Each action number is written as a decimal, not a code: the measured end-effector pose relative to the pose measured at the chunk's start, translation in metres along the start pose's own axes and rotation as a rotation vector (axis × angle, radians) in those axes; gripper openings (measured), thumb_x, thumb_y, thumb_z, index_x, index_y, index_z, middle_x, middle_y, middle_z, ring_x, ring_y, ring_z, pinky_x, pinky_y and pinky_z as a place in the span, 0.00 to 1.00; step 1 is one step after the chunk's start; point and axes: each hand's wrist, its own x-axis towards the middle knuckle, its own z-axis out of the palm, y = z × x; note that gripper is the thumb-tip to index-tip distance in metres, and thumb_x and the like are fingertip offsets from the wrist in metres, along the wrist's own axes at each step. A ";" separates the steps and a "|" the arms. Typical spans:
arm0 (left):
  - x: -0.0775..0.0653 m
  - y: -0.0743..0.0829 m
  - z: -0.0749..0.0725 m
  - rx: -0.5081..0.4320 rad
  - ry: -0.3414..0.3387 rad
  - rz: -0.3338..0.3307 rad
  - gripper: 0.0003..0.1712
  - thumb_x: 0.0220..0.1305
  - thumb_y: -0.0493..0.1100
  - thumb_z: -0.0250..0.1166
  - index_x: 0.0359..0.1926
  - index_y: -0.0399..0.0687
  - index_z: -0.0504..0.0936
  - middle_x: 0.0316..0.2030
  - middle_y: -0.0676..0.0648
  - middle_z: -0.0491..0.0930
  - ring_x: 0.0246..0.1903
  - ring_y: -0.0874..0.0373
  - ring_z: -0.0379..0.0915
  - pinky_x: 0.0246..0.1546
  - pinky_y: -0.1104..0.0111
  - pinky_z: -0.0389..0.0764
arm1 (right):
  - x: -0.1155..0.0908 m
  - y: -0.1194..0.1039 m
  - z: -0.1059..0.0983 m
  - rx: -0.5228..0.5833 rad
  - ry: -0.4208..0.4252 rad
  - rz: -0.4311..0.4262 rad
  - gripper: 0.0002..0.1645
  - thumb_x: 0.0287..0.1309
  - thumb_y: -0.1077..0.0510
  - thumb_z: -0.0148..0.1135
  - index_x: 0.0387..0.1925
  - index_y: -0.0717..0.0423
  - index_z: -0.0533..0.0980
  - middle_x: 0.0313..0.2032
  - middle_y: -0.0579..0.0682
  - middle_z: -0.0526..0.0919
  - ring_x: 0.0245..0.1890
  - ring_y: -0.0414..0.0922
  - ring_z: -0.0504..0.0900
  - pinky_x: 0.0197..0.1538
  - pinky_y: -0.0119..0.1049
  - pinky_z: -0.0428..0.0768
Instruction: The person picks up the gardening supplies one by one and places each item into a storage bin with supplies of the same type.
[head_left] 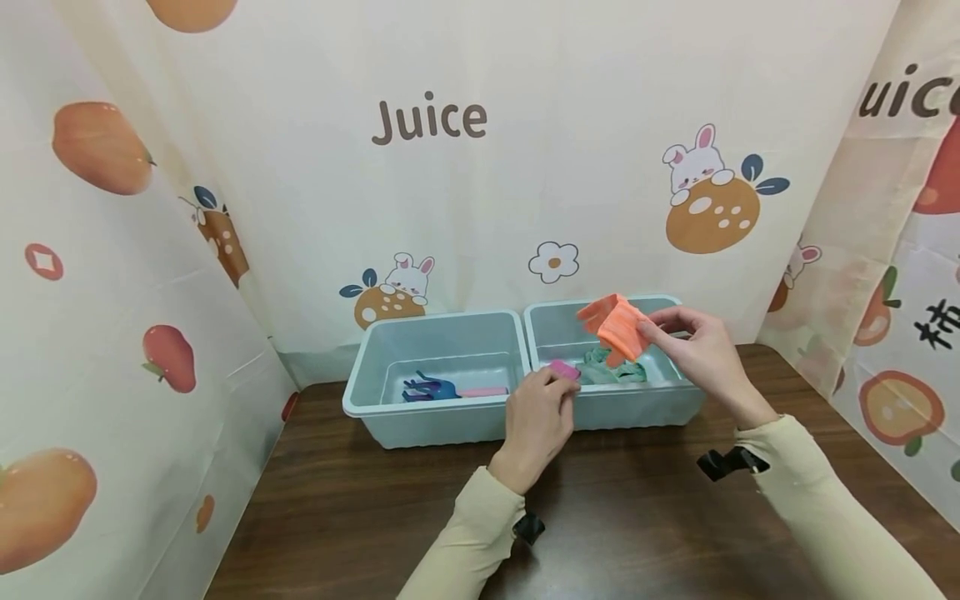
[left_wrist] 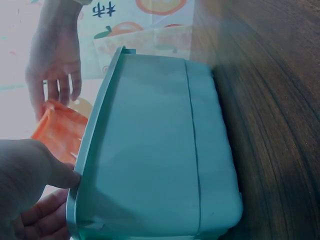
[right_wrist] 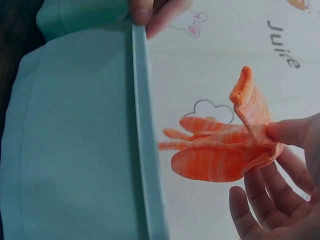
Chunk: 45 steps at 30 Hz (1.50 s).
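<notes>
My right hand (head_left: pixel 701 346) pinches the cuff of an orange knit glove (head_left: pixel 624 327) between thumb and fingers. Above the right-hand bin (head_left: pixel 622 408) the glove hangs, its fingers pointing away from the hand in the right wrist view (right_wrist: pixel 215 162). My left hand (head_left: pixel 536 421) grips the front rim of that bin near its left corner, thumb outside and fingers over the inner side. Close to the left fingertips shows a pink item (head_left: pixel 564 370), partly hidden; whether they touch it I cannot tell. Crumpled green gloves (head_left: pixel 600 372) lie inside the same bin.
A matching pale blue-green bin (head_left: pixel 435 425) stands directly to the left, containing a blue glove-like item (head_left: pixel 431 387) and a flat pink piece (head_left: pixel 482 392). Both bins sit on a dark wooden table (head_left: pixel 360 517), against a printed curtain (head_left: pixel 480 200).
</notes>
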 end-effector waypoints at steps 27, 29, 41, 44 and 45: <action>0.000 0.001 -0.001 -0.009 -0.026 -0.010 0.08 0.66 0.39 0.72 0.39 0.57 0.95 0.37 0.55 0.88 0.37 0.59 0.85 0.36 0.69 0.87 | 0.018 0.023 0.029 -0.112 -0.020 0.003 0.24 0.71 0.42 0.69 0.49 0.60 0.87 0.42 0.59 0.90 0.46 0.53 0.84 0.41 0.31 0.77; 0.001 0.000 -0.001 -0.005 -0.029 -0.013 0.08 0.66 0.39 0.72 0.39 0.58 0.95 0.38 0.55 0.88 0.37 0.59 0.85 0.37 0.69 0.87 | 0.020 0.023 0.031 -0.118 -0.022 0.009 0.24 0.71 0.42 0.69 0.49 0.60 0.87 0.42 0.59 0.90 0.46 0.53 0.84 0.42 0.32 0.77; 0.000 0.000 -0.001 0.012 -0.013 -0.007 0.08 0.66 0.39 0.71 0.38 0.58 0.95 0.37 0.56 0.88 0.36 0.60 0.84 0.35 0.71 0.86 | 0.020 0.027 0.035 -0.120 -0.051 0.030 0.22 0.73 0.43 0.67 0.49 0.58 0.86 0.45 0.59 0.90 0.46 0.53 0.85 0.44 0.36 0.77; 0.000 0.000 0.000 0.006 -0.008 -0.003 0.09 0.65 0.38 0.71 0.38 0.58 0.95 0.37 0.56 0.88 0.36 0.60 0.84 0.36 0.72 0.85 | 0.018 0.030 0.037 -0.122 -0.055 0.033 0.23 0.73 0.43 0.66 0.50 0.58 0.86 0.46 0.59 0.90 0.48 0.54 0.85 0.48 0.38 0.77; 0.000 0.000 0.000 0.005 -0.007 -0.003 0.09 0.65 0.38 0.71 0.38 0.58 0.95 0.37 0.56 0.88 0.36 0.60 0.84 0.36 0.72 0.85 | 0.017 0.030 0.037 -0.120 -0.054 0.030 0.23 0.73 0.43 0.66 0.50 0.58 0.86 0.46 0.59 0.91 0.48 0.54 0.85 0.48 0.39 0.77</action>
